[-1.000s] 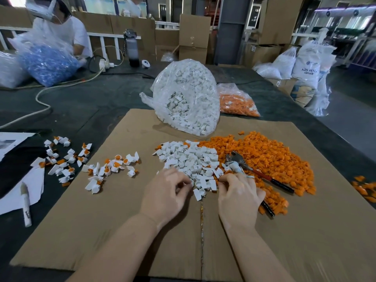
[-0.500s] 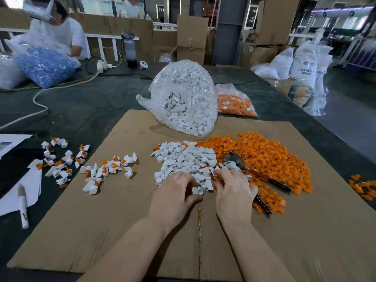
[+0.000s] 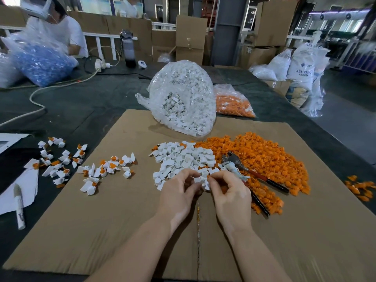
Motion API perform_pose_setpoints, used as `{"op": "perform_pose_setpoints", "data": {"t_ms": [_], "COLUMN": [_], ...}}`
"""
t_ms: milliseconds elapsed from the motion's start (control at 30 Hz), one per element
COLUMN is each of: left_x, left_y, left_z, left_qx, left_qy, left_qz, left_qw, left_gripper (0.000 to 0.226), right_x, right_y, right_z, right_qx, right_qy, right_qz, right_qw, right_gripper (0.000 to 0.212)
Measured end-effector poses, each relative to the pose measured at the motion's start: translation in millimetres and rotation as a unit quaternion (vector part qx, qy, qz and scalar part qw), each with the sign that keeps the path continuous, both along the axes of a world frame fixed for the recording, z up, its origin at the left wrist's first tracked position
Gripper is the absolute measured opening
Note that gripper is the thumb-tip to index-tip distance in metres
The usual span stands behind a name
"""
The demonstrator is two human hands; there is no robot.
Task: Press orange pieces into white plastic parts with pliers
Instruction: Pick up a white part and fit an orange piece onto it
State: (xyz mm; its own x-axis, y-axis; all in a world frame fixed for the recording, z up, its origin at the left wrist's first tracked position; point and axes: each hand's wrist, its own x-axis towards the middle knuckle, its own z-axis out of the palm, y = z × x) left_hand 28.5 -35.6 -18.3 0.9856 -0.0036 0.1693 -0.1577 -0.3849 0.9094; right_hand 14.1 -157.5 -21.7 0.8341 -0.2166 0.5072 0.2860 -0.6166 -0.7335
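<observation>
Left hand [image 3: 179, 192] and right hand [image 3: 230, 192] pinching white plastic parts [image 3: 203, 180] at pile edge. Pliers [image 3: 254, 176] lying unheld on orange pieces [image 3: 264, 157].

Left hand [image 3: 179, 192] and right hand [image 3: 230, 194] pinched white parts [image 3: 203, 180] at near edge of white pile [image 3: 183, 159]. Pliers [image 3: 254, 176] lay on orange pile [image 3: 264, 159], on cardboard [image 3: 101, 231].

A cardboard sheet [image 3: 101, 231] lies on the surface [image 3: 81, 110]. At its far edge stands a bag of parts [image 3: 183, 98], with a second bag [image 3: 234, 102] behind it to the right. Near of the bags lie two loose heaps, one left [image 3: 183, 157], one right [image 3: 264, 155]. Pliers [image 3: 254, 176] rest on the right heap. Both hands [image 3: 203, 192] meet at the left heap's near edge. Assembled parts [image 3: 105, 169] lie scattered far left; a marker [image 3: 20, 206] lies nearer.
</observation>
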Motion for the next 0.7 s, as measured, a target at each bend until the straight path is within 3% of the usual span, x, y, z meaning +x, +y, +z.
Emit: {"op": "perform_pose_setpoints", "data": {"t_ms": [100, 233, 400, 500, 700], "left_x": [1.0, -1.0, -0.8, -1.2, -1.0], "left_y": [3.3, 6.2, 7.5, 8.0, 7.9], "left_z": [0.0, 1.9, 3.7, 3.6, 1.5], "left_qx": [-0.027, -0.142, -0.184, -0.193, -0.19], "left_qy": [0.017, 0.067, 0.082, 0.089, 0.084], "left_qz": [0.006, -0.015, -0.022, -0.03, -0.02], "left_qw": [0.999, 0.987, 0.979, 0.977, 0.978], "left_gripper": [0.019, 0.018, 0.019, 0.015, 0.011], "right_x": [0.2, 0.4, -0.9, -1.6, -2.7], "right_y": [-0.2, 0.1, 1.4, 2.0, 5.3], "right_z": [0.6, 0.8, 1.0, -0.4, -1.3], "right_qx": [0.033, 0.027, 0.021, -0.027, -0.141], "right_qy": [0.017, 0.032, 0.04, 0.035, 0.011], "right_qz": [0.037, 0.049, 0.051, 0.028, -0.001], "right_qw": [0.999, 0.998, 0.998, 0.999, 0.99], "right_gripper": [0.01, 0.01, 0.009, 0.006, 0.02]}}
